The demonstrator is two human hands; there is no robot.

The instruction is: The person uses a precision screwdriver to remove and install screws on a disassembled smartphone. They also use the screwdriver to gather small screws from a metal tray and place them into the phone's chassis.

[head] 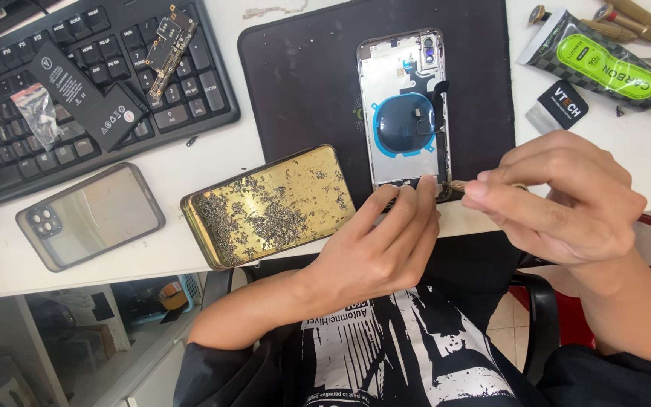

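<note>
An opened phone housing (pixel 404 75) lies on a black mat (pixel 303 68), its inside showing a round blue-ringed coil and a camera module at the top. My left hand (pixel 378 245) rests at the housing's bottom edge, fingers pressing on it. My right hand (pixel 559 200) pinches a thin screwdriver (pixel 459 185) whose tip meets the housing's lower right corner.
A gold tray (pixel 269 205) strewn with several tiny screws sits left of the mat. A clear phone case (pixel 88 215), a keyboard (pixel 9 75) carrying a black battery (pixel 84 94), a circuit board (pixel 166 45) and a small bag lie at left. A green tube (pixel 604 64) and tools sit top right.
</note>
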